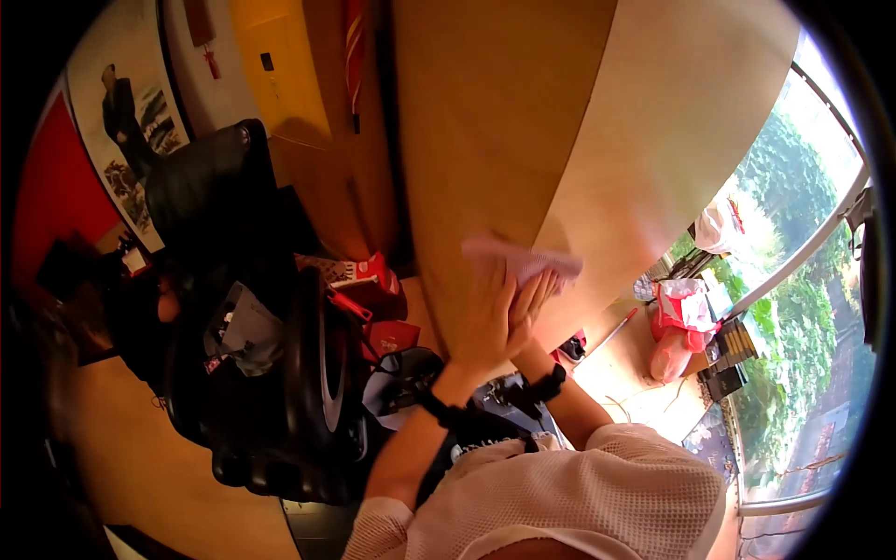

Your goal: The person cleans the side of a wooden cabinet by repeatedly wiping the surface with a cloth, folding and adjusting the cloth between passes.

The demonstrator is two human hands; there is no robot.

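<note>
A pale pink cloth lies against a large light-brown wooden surface and is partly covered by my hands. My right hand is closed on the cloth, its fingertips pressed into the folds near the right end. Close beside it, my left hand has its fingers stretched out along the cloth's lower edge, touching or nearly touching the right hand. Dark straps circle both wrists. How far the cloth reaches under the palms is hidden.
A black padded chair with a grey bag on it stands at left. Red bags lie between chair and wooden surface. At right, red and white plastic bags and boxes sit by a large window.
</note>
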